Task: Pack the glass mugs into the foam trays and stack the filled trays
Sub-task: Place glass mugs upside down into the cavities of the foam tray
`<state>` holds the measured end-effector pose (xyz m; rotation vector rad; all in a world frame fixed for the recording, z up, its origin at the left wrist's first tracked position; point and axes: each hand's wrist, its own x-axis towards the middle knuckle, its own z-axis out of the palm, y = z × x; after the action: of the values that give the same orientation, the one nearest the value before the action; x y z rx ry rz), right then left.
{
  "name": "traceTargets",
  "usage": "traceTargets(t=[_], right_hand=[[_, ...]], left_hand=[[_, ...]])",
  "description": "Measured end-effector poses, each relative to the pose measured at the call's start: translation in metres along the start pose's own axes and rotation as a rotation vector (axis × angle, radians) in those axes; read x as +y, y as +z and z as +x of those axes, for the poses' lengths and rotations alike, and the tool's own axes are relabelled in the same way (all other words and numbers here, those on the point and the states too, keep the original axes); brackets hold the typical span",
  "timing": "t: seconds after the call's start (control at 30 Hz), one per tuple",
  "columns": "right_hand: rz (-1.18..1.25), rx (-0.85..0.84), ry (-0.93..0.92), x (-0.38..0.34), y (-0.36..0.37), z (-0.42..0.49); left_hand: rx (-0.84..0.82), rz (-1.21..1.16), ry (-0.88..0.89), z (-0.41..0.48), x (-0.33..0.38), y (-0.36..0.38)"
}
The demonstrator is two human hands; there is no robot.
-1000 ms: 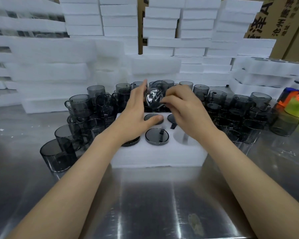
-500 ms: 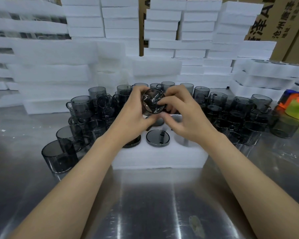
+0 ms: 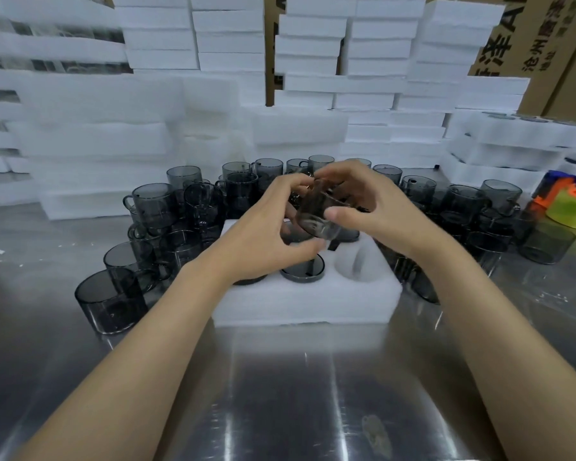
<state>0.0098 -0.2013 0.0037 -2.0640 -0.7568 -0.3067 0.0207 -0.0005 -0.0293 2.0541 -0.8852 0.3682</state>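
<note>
Both hands held one smoky grey glass mug [image 3: 316, 217] in the air, just above the middle of the white foam tray [image 3: 300, 304] that lay on the brushed steel worktop [image 3: 296, 394]. The left hand [image 3: 263, 237] had its thumb under the mug's lower edge and its fingers [image 3: 293, 188] curled round the far side. The right hand [image 3: 376, 207] pressed its thumb on the near wall, with its fingers curled over the top, so both sets of fingers were clamped on the glass. A two-handed hold of this kind probably served to turn the mug to the attitude the pocket needs. The mug was tilted, and its handle could not be made out among the fingers.

The glass looked thin, clear and dark-tinted, with the hands visible through its wall and bright glints on its lower rim. It would likely be slippery and easy to chip.

Dark round mug bases [image 3: 302, 269] showed in the filled pockets, which suggests the mugs go in mouth down. One empty round pocket [image 3: 359, 261] remained at the tray's near right, the likely place for this one.

Loose grey mugs [image 3: 153, 207] crowded the worktop on both sides within reach, and stacks of white foam blocks [image 3: 313, 38] stood behind.
</note>
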Motion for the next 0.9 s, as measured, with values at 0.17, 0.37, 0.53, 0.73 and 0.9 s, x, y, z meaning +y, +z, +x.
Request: traceTargets(t=[0.17,0.37,0.53,0.73,0.9], right_hand=[[-0.075,-0.270,0.176,0.008,-0.028,-0.008],[-0.018,-0.373,0.204,0.008,-0.033,-0.014],[0.073,-0.405,0.269,0.012,-0.036,-0.016],[-0.057,-0.455,0.296,0.010,-0.030,-0.015],[-0.110,-0.492,0.337,0.006,-0.031,-0.015]], left_hand=[[-0.043,0.042,0.016,0.000,0.003,-0.002],[-0.132,0.091,-0.001,0.000,0.003,-0.001],[-0.250,0.074,-0.081,-0.001,0.005,-0.001],[-0.258,0.075,-0.102,0.000,0.009,-0.002],[-0.279,0.113,-0.083,0.002,0.011,-0.002]])
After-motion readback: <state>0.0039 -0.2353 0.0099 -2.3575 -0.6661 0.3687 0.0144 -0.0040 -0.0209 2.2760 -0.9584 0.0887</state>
